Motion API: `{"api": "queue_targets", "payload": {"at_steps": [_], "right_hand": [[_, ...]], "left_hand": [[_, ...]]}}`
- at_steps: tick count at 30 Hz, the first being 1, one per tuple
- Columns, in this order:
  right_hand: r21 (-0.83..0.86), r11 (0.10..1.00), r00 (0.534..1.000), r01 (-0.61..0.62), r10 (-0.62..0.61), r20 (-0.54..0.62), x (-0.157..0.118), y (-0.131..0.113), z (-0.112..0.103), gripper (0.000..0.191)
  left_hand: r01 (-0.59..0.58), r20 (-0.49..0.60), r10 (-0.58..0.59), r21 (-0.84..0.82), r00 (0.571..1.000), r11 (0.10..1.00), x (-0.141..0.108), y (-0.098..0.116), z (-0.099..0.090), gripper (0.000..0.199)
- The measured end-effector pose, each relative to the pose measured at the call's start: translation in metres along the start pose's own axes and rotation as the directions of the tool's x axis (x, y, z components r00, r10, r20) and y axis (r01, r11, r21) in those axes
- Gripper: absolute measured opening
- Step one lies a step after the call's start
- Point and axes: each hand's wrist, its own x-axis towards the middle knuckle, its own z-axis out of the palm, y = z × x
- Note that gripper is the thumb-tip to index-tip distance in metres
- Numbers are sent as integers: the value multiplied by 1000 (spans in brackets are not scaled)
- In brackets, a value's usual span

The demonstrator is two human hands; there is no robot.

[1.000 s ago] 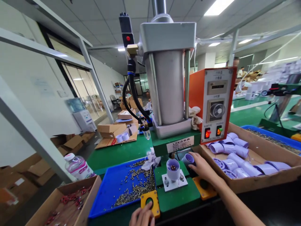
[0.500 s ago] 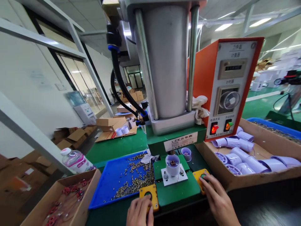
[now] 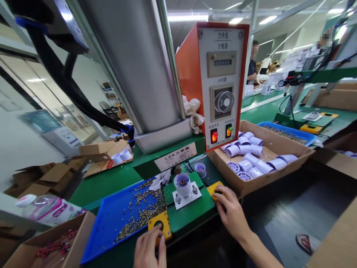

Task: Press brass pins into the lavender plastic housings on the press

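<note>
My left hand (image 3: 150, 247) rests with its fingers extended on the left yellow button box (image 3: 166, 227); its fingertips are at the round black button. On the other side my right hand (image 3: 230, 210) lies with spread fingers over the right yellow button box (image 3: 212, 189), covering part of its button. Neither hand grasps anything. Between them, a light purple plastic cup-shaped part (image 3: 182, 189) stands upright on a white fixture plate (image 3: 187, 201), with small copper-coloured pieces inside. The press (image 3: 139, 74) rises above it. A second purple part (image 3: 200, 170) stands behind.
A blue tray (image 3: 107, 219) of small metal pieces lies left. Cardboard boxes hold red parts (image 3: 55, 243) and purple fittings (image 3: 249, 160). An orange control box (image 3: 223, 89) stands beside the press. A plastic bottle (image 3: 50, 208) is far left. A person (image 3: 252, 67) is in the background.
The view has swung to the right, so the press and trays sit further left and more of the right-hand workbench shows. Both hands remain at the yellow button boxes.
</note>
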Motion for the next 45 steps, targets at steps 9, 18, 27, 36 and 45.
{"api": "queue_targets", "payload": {"at_steps": [9, 18, 27, 36, 45], "right_hand": [[-70, 997, 995, 19, -11, 104, -27, 1, -14, 41], [-143, 985, 963, 98, -58, 263, -20, -6, -29, 67], [-153, 986, 969, 62, -23, 245, -19, -5, -30, 63], [-173, 977, 962, 127, -79, 262, -18, 9, -28, 60], [-202, 970, 953, 137, -74, 294, -17, 15, -26, 59]], "left_hand": [[55, -6, -55, -38, 998, 998, -1, 9, -4, 16], [-21, 18, 22, -35, 1000, 999, 5, 1, 5, 26], [41, 94, -41, 5, 995, 999, 4, 20, -11, 18], [176, 223, -182, 44, 958, 983, 4, 33, -22, 19], [159, 235, -178, 97, 956, 983, 7, 41, -21, 18]]}}
